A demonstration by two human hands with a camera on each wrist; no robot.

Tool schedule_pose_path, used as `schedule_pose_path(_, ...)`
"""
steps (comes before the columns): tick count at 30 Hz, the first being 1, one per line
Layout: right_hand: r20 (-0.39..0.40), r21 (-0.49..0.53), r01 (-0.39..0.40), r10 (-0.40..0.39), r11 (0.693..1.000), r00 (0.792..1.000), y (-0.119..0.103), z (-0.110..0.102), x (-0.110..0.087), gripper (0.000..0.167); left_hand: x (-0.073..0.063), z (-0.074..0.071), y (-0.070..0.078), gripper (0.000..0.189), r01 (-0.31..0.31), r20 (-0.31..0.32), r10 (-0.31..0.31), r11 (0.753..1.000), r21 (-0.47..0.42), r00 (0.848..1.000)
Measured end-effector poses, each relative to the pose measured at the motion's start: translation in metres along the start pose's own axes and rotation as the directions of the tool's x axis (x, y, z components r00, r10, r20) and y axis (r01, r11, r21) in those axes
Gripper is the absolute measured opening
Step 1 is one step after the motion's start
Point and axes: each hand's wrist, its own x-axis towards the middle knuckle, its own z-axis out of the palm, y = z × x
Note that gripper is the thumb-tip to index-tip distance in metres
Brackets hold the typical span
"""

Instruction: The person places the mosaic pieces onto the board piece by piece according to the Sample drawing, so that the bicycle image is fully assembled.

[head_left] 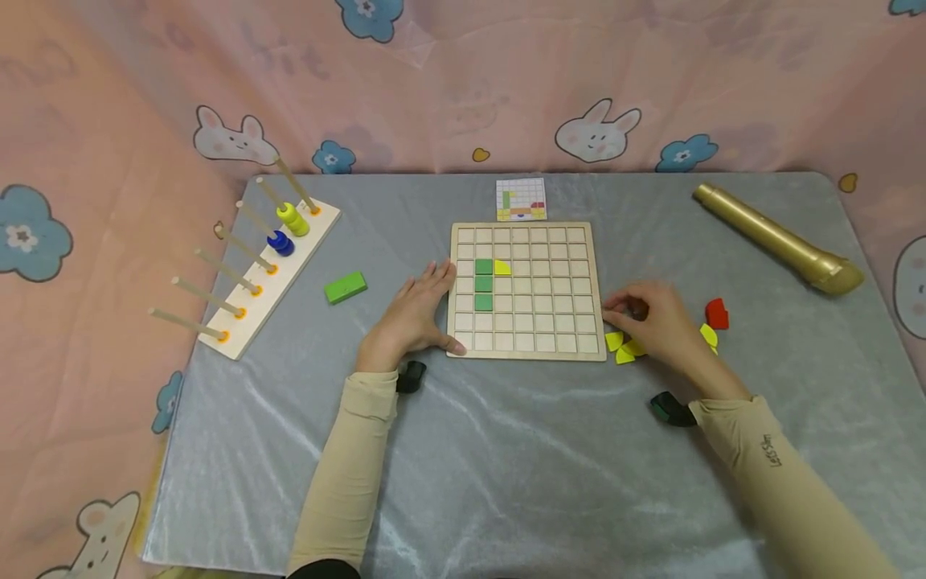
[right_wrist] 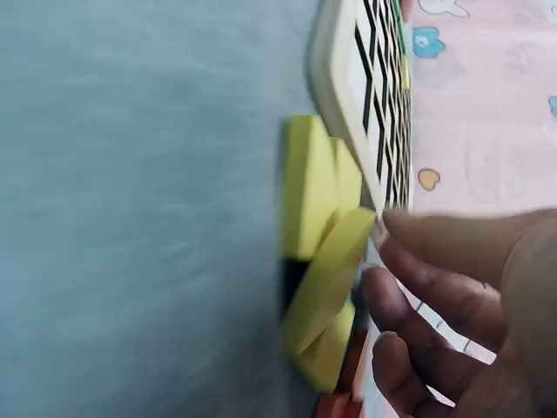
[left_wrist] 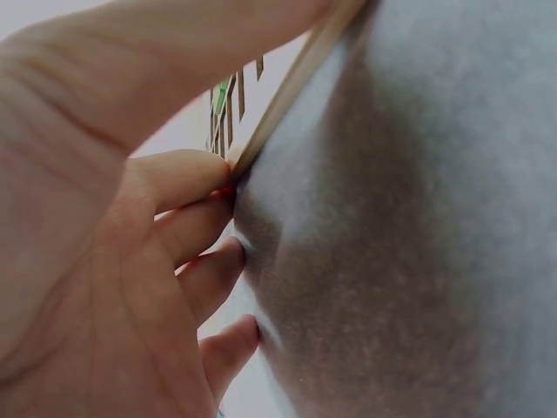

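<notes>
A square wooden grid board (head_left: 528,357) lies mid-table. In its cells are a column of green squares (head_left: 483,284) and a yellow piece (head_left: 502,268) with a curved side. My left hand (head_left: 414,315) rests on the board's left edge, fingers extended and thumb at the near corner. At the right edge my right hand (head_left: 661,322) pinches the board's rim between thumb and forefinger, the other fingers bent. Loose yellow pieces (head_left: 615,341) lie partly beneath that hand; the right wrist view shows them as a small heap of yellow blocks (right_wrist: 326,270).
A picture card (head_left: 521,190) lies behind the board. To the left are a green block (head_left: 346,288) and a wooden peg stand (head_left: 253,318) with blue and yellow rings. On the right are red pieces (head_left: 717,314) and a gold tube-like object (head_left: 774,237). A patterned cloth hangs behind.
</notes>
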Motion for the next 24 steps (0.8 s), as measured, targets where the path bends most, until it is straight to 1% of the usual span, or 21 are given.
schedule_pose_path(6, -0.001, -0.047, 0.05, -0.05, 0.998, 0.999, 0.005, -0.002, -0.028, 0.022, 0.0, -0.002, 0.0, 0.137, -0.007, -0.001, 0.007, 1.0, 0.001, 1.0)
schedule_pose_path(10, -0.004, -0.056, 0.063, -0.064, 0.996, 0.998, 0.004, 0.001, -0.037, 0.025, 0.0, -0.002, 0.0, 0.136, -0.01, -0.003, 0.01, 1.0, -0.002, 1.0)
schedule_pose_path(14, -0.004, -0.058, 0.038, -0.038, 0.998, 0.999, 0.0, 0.003, -0.037, 0.022, 0.0, -0.001, -0.001, 0.136, -0.002, -0.005, 0.002, 1.0, -0.004, 1.0)
schedule_pose_path(17, -0.004, -0.069, 0.011, -0.011, 0.998, 1.0, -0.006, 0.002, -0.034, 0.02, 0.0, 0.0, -0.002, 0.136, 0.002, -0.007, -0.002, 1.0, -0.007, 1.0)
schedule_pose_path(19, -0.024, -0.062, 0.01, -0.012, 0.998, 1.0, -0.012, 0.004, -0.029, 0.019, 0.0, 0.0, -0.002, 0.136, 0.004, -0.007, -0.004, 1.0, -0.008, 1.0)
schedule_pose_path(21, -0.056, -0.037, 0.027, -0.03, 0.999, 0.998, -0.019, 0.007, -0.024, 0.017, 0.0, 0.0, -0.002, 0.136, 0.005, -0.007, -0.005, 1.0, -0.009, 1.0)
schedule_pose_path(24, -0.098, -0.002, 0.096, -0.096, 0.995, 0.991, -0.028, 0.016, -0.017, 0.018, 0.0, 0.0, -0.001, 0.136, 0.006, -0.005, -0.007, 1.0, -0.007, 1.0)
